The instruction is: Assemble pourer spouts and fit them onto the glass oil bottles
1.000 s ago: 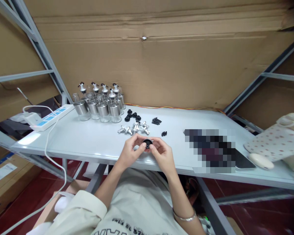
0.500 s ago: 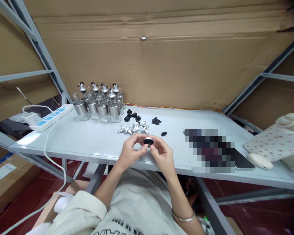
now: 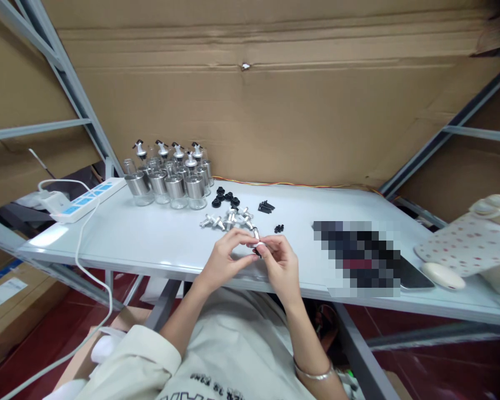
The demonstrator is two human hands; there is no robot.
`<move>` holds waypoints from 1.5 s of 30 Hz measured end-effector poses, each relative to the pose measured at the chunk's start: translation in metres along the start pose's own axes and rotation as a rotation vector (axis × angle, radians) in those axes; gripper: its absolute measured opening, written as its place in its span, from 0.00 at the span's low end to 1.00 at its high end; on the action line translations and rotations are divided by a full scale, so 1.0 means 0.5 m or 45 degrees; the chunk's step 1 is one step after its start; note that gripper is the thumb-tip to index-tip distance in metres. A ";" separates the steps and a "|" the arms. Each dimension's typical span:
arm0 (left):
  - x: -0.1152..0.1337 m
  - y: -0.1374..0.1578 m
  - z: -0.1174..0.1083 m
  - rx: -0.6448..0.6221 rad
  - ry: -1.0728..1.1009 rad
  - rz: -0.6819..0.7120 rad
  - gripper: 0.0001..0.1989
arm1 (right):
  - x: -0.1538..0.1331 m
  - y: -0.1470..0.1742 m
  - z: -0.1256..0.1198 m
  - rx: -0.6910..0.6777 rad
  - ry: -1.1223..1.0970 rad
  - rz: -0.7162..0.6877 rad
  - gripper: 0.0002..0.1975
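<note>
Both hands meet over the front of the table, around a silver pourer spout (image 3: 256, 234) with a black stopper underneath. My left hand (image 3: 223, 256) pinches it from the left with fingers and thumb. My right hand (image 3: 281, 268) grips it from the right, its thumb pressed over the lower part, so much of the stopper is hidden. Just beyond lie loose silver pourer spouts (image 3: 232, 218). Black ribbed stoppers (image 3: 217, 202) sit behind those. Thin black levers (image 3: 266, 207) and small black caps (image 3: 279, 228) lie to the right.
Glass bottles with steel sleeves (image 3: 175, 186) stand at the back left, several topped with pourers. A white power strip (image 3: 94, 201) lies left of them. A blurred dark patch (image 3: 358, 255), a white oval object (image 3: 443, 275) and a dotted bag (image 3: 462, 239) are on the right.
The pourer has been tipped: its black underside faced me before, and now its silver spout points up and away. My right thumb has shifted onto it.
</note>
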State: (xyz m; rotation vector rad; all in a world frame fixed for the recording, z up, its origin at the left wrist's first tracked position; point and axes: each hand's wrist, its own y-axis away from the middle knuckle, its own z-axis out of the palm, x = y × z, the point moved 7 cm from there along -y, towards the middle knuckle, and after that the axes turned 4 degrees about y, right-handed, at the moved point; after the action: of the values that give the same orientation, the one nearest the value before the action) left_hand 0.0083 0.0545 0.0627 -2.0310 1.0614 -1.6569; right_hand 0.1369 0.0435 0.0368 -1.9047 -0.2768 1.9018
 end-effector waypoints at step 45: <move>-0.029 0.000 0.003 -0.018 -0.050 -0.183 0.16 | 0.101 -0.301 0.036 -0.844 1.782 -0.458 0.14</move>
State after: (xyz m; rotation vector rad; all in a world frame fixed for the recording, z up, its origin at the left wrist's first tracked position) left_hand 0.0087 0.0642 0.0520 -2.1861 0.9359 -1.6743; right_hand 0.1449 0.2018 0.0572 -2.8065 -0.7285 -0.0465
